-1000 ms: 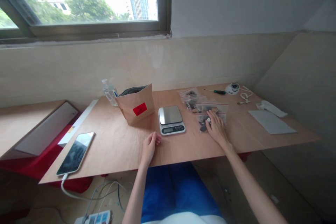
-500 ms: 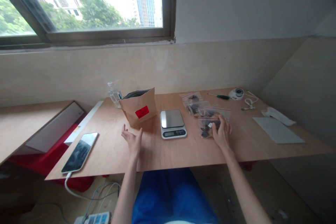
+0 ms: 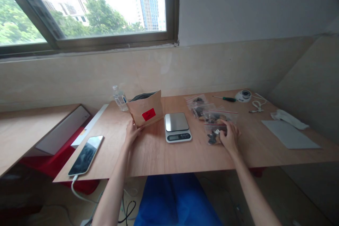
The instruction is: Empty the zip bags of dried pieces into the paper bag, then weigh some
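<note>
A brown kraft paper pouch with a red label stands upright, its top open. My left hand is at its lower left corner, thumb along the front base and fingers around the side. To the right of the pouch sits a white kitchen scale with a bare metal plate; its display looks dark. My right hand grips the right side of a clear zip bag holding dark pieces, which lies on the table. Several more zip bags with dark and brown contents lie overlapping behind it.
A clear bottle stands behind the pouch. At the left lies a phone on a charging cable. Toward the back right are a green-handled screwdriver, a white dome camera, a grey sheet and a white crumpled wrapper.
My left hand has moved from in front of the pouch to its lower left corner and closed in on it. My right hand stays at the front zip bag. The view has shifted slightly.
</note>
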A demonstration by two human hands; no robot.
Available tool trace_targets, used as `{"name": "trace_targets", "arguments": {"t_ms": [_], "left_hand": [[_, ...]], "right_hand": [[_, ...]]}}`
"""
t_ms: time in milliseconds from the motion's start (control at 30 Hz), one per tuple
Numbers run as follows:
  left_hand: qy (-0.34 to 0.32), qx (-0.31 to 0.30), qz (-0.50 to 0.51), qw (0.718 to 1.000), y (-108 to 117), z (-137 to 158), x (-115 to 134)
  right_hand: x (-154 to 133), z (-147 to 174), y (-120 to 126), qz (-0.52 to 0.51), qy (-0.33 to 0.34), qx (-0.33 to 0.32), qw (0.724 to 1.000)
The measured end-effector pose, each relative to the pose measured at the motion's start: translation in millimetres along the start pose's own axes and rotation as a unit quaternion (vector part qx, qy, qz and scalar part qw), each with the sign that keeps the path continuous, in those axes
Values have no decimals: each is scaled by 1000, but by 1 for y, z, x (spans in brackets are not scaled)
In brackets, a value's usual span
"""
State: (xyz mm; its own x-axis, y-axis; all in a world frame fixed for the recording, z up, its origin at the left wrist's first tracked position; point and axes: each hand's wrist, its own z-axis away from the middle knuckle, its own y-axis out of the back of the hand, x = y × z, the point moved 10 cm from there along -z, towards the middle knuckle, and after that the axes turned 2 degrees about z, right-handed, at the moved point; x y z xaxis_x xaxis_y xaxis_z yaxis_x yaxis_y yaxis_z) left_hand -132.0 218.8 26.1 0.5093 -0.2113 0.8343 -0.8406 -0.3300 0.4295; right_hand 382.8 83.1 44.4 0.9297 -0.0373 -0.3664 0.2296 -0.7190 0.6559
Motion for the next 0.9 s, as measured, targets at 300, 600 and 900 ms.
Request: {"name": "trace_targets", "arguments": {"t_ms": [300, 600, 900], "left_hand": [[8, -18, -84, 996, 8, 60, 20], [20, 74, -138, 987, 10, 102, 28], [42, 65, 25, 997, -17, 95, 20]], "right_hand": [[-9, 4, 6, 70, 14, 12, 997], [-80, -8, 58, -86, 51, -33, 994], [-175, -5, 49, -335, -128, -141, 923]]}}
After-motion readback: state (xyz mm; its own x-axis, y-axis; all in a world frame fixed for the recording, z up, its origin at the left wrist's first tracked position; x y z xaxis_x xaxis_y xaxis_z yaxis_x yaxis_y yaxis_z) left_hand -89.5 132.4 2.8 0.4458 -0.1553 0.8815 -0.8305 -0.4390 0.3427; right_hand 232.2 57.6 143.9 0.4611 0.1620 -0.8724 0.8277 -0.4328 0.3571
